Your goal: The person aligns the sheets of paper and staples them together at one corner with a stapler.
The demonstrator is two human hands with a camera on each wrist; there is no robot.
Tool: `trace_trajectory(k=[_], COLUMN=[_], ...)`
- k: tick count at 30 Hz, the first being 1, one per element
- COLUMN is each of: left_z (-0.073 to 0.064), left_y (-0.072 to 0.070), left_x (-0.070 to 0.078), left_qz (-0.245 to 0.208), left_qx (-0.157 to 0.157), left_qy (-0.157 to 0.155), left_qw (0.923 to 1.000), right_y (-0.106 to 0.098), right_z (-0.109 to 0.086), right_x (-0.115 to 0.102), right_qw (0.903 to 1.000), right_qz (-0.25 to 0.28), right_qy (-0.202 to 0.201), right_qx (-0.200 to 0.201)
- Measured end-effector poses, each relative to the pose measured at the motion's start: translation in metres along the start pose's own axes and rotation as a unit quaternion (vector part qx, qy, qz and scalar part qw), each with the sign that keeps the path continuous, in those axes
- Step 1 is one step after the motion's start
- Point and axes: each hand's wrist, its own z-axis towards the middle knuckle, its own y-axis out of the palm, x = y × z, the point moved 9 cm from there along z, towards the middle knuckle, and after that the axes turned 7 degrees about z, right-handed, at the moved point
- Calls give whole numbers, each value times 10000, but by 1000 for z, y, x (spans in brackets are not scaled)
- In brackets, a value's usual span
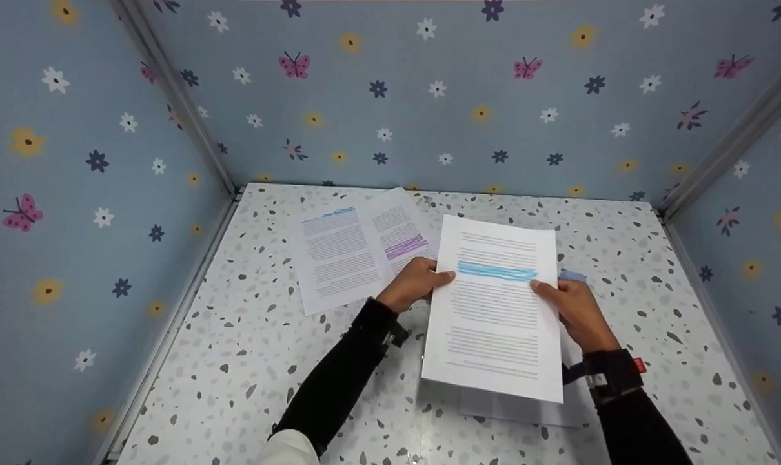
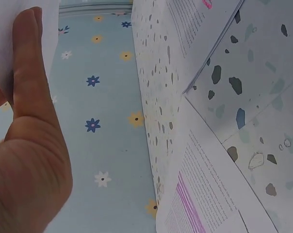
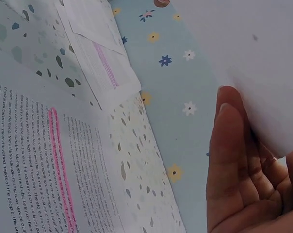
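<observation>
A printed sheet of paper [image 1: 494,336] with a blue highlighted band is held up over the table, tilted toward me. My left hand [image 1: 416,282] pinches its left edge, thumb on the printed face and fingers behind. On the opposite edge my right hand [image 1: 574,310] grips it the same way, the thumb tip at the end of the blue band. Below the held sheet lies other paper [image 1: 526,412], mostly hidden; the right wrist view shows a page with a pink highlighted line [image 3: 61,160] there.
At the back left, a page with blue marking at its top [image 1: 342,258] overlaps a page with a purple band [image 1: 397,223]. A small blue thing [image 1: 572,276] shows behind my right hand. Flower-patterned walls [image 1: 390,97] border the speckled table [image 1: 235,361] at the back and sides.
</observation>
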Motion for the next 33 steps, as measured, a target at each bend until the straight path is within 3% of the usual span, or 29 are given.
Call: trace_trajectory(k=[12, 24, 33], left_z=[5, 16, 26], left_y=[6, 30, 39], left_x=[1, -4, -8], left_qz=[21, -90, -58], left_qx=[41, 1, 26], left_qy=[-40, -206, -338], left_qw=[10000, 9997, 9994], right_y=[-6, -28, -41], right_z=[-2, -12, -12], right_x=[-4, 2, 9], right_qw=[10000, 9996, 9995], right_qz=[-1, -19, -70], right_qy=[-26, 158, 81], right_qx=[31, 212, 313])
